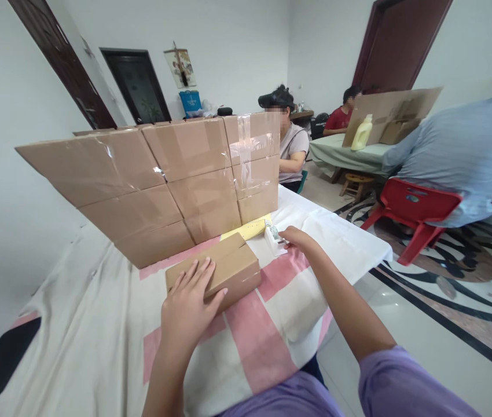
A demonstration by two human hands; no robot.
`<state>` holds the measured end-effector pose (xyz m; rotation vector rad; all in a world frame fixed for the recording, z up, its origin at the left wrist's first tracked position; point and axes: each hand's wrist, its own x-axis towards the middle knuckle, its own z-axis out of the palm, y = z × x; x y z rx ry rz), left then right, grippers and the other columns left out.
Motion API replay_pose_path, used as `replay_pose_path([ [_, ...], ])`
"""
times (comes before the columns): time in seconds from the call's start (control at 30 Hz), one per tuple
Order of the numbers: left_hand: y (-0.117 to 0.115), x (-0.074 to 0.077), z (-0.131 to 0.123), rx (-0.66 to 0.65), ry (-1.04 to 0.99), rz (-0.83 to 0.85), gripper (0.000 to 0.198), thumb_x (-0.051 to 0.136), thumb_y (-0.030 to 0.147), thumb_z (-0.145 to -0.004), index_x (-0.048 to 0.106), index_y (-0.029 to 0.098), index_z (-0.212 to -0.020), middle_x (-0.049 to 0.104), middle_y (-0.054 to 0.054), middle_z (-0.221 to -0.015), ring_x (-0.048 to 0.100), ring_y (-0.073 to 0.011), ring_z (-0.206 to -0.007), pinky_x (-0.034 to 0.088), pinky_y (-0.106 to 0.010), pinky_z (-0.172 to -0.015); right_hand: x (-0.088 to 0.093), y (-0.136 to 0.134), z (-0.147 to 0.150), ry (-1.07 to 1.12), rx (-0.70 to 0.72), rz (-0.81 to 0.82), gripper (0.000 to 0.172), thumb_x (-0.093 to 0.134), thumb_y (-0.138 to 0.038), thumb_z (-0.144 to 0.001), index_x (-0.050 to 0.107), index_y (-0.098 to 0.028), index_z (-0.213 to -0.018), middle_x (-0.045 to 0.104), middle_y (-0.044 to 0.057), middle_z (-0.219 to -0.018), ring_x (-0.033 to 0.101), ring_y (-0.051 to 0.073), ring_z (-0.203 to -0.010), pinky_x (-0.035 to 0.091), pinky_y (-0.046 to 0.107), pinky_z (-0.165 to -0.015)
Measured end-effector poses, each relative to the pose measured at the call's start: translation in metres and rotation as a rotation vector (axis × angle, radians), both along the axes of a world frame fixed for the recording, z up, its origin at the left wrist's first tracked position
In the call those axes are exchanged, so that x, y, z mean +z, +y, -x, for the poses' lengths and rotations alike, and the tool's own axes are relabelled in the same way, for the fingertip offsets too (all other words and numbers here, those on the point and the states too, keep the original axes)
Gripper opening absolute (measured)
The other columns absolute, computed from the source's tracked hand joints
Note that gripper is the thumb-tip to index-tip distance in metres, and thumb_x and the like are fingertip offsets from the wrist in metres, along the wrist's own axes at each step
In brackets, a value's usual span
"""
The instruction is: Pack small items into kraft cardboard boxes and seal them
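My left hand (191, 304) lies flat with fingers spread on the near end of a small closed cardboard box (224, 267) on the table. My right hand (298, 237) reaches out to a small white tape dispenser (273, 237) just right of the box, with its fingers curled round it. A yellow sheet (248, 229) lies behind the box.
A taped cardboard screen (163, 179) stands across the table behind the box. The cloth (267, 324) is white with pink stripes; the table edge is at right. Other people sit at a far table (341, 153) beyond a red chair (415, 211). A yellow bottle (362, 133) stands there.
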<state>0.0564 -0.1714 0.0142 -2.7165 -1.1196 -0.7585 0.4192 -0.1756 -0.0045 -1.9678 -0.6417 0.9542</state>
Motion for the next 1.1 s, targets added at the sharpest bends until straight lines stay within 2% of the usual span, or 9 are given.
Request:
replay_pose_path([
  [0.13, -0.001, 0.000, 0.000, -0.002, -0.009, -0.004, 0.053, 0.058, 0.046, -0.092, 0.057, 0.024, -0.140, 0.057, -0.005, -0.147, 0.052, -0.0332, -0.139, 0.045, -0.054, -0.114, -0.005, -0.006, 0.009, -0.002, -0.027, -0.065, 0.013, 0.065, -0.012, -0.081, 0.053, -0.016, -0.076, 0.053, -0.001, -0.048, 0.053, 0.013, -0.043, 0.040, 0.022, -0.043],
  [0.37, -0.001, 0.001, 0.001, 0.002, -0.039, 0.017, 0.051, 0.059, 0.046, -0.092, 0.057, 0.029, -0.141, 0.057, -0.002, -0.147, 0.052, -0.0324, -0.139, 0.045, -0.053, -0.113, -0.022, -0.015, 0.017, 0.022, -0.077, -0.203, 0.022, 0.061, -0.009, -0.080, 0.052, -0.018, -0.062, 0.053, 0.000, -0.047, 0.053, 0.012, -0.047, 0.044, 0.021, -0.049],
  [0.57, -0.002, 0.002, 0.001, 0.007, -0.028, 0.039, 0.053, 0.057, 0.047, -0.092, 0.056, 0.026, -0.141, 0.056, -0.002, -0.149, 0.050, -0.0319, -0.140, 0.043, -0.053, -0.115, -0.032, -0.022, 0.020, 0.073, -0.082, -0.303, 0.028, 0.057, -0.014, -0.084, 0.049, -0.019, -0.058, 0.049, -0.002, -0.046, 0.050, 0.011, -0.045, 0.042, 0.021, -0.046],
  [0.7, -0.003, 0.003, 0.001, 0.014, -0.017, 0.034, 0.054, 0.056, 0.048, -0.093, 0.056, 0.025, -0.142, 0.056, -0.002, -0.149, 0.049, -0.0321, -0.141, 0.043, -0.054, -0.115, -0.035, -0.025, 0.020, 0.108, -0.088, -0.354, 0.029, 0.058, -0.014, -0.084, 0.047, -0.020, -0.058, 0.048, -0.002, -0.048, 0.051, 0.011, -0.048, 0.048, 0.021, -0.052],
  [1.1, -0.005, 0.004, 0.001, 0.018, -0.050, 0.058, 0.052, 0.059, 0.044, -0.091, 0.057, 0.029, -0.141, 0.057, -0.001, -0.148, 0.050, -0.0330, -0.140, 0.043, -0.055, -0.115, -0.049, -0.029, 0.018, 0.134, -0.091, -0.360, 0.026, 0.055, -0.013, -0.082, 0.049, -0.019, -0.058, 0.049, -0.002, -0.049, 0.050, 0.011, -0.044, 0.043, 0.022, -0.047],
])
